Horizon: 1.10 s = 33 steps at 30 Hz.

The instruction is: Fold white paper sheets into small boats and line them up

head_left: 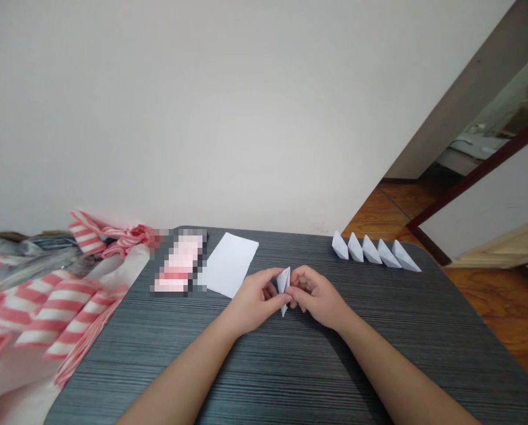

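Note:
Between my two hands, above the middle of the dark table, is a small folded white paper boat [284, 280] turned with a pointed end upward. My left hand [256, 297] grips it from the left, thumb low and index finger near the top. From the right, my right hand [313, 293] pinches its edge with thumb and curled fingers. The fingers hide part of the paper. Several finished-looking folded paper boats [372, 250] stand in a slanting row at the back right. A stack of white paper sheets [229, 261] lies behind my left hand.
A blurred-out pinkish rectangular object [179, 262] lies left of the sheets. The dark wood-grained table [264, 378] has rounded corners and meets a white wall behind. Red-and-white striped cloth [60, 301] is heaped at the left. Wooden floor [489, 295] shows at the right.

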### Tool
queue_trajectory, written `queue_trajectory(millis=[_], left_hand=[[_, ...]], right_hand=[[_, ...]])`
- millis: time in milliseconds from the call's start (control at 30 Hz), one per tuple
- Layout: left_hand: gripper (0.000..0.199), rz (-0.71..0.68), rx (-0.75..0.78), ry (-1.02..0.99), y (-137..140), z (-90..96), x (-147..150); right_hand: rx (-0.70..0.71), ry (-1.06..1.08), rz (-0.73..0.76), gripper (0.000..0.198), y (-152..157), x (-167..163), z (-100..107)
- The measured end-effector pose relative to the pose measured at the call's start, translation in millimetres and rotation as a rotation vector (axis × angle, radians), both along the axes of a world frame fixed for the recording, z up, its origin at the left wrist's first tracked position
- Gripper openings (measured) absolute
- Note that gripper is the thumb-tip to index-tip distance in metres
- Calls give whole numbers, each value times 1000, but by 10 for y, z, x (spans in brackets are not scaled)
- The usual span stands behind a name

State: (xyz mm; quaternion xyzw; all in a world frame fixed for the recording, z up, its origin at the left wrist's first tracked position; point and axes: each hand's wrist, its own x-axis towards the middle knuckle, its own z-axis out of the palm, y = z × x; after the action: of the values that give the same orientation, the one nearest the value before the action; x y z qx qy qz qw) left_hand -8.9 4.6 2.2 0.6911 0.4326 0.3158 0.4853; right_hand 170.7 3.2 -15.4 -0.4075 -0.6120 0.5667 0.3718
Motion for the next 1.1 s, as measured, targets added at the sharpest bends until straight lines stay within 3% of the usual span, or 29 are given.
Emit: queue_trajectory(millis=[233,400,567,800,900,1000,1100], left_hand=[[48,37,-114,-114,4,-35,-6],[46,27,-140,-187,2,-16,-22],[45,32,-174,-349,33,-9,-34],[36,94,-310,-599,73,-54,-35],[35,71,-382,-566,77,-76,-32],[37,36,-351,-427,77,-78,-19],[32,24,-309,-348,79,-74,-8]], right_hand=[[221,-205,-79,17,-18,22,56],[202,-168,-24,26,-5,26,46],[209,-128,-100,25,24,71,-1],[337,-138,-100,29,32,102,-2],[412,-188,-57,31,29,95,23],[467,-215,-18,30,23,85,36],[428,-207,-35,32,11,83,19]])
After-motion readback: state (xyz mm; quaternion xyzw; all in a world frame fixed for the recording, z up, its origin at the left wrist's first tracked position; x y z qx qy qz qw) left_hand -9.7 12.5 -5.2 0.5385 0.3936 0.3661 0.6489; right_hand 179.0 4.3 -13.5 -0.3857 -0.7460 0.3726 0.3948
